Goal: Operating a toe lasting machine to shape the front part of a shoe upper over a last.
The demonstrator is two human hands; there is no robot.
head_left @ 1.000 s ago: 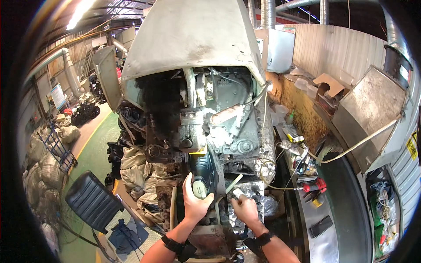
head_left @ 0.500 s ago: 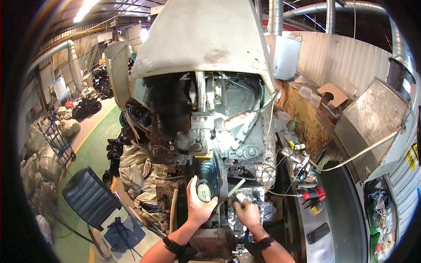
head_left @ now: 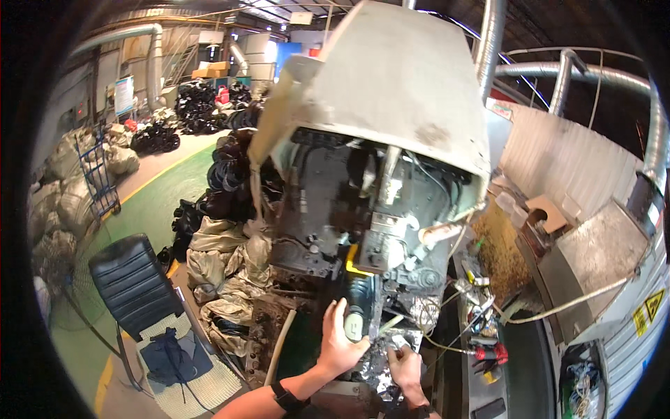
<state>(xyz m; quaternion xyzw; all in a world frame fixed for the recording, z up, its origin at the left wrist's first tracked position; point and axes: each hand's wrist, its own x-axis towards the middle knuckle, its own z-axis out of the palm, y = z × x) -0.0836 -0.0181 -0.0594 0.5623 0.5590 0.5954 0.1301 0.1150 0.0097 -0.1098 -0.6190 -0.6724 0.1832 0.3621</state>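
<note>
Workshop interior with a green floor, stacked sacks and a black chair at left. Centre: a grimy machine under a large pale hood. Left hand wraps around a dark cylindrical part at the machine's lower front. Right hand, just beside it, pinches a small pale object over crumpled foil.

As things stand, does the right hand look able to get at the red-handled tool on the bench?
Probably yes: the right hand sits low by the machine, and the red-handled tool lies just to its right with nothing visible between them.
</note>
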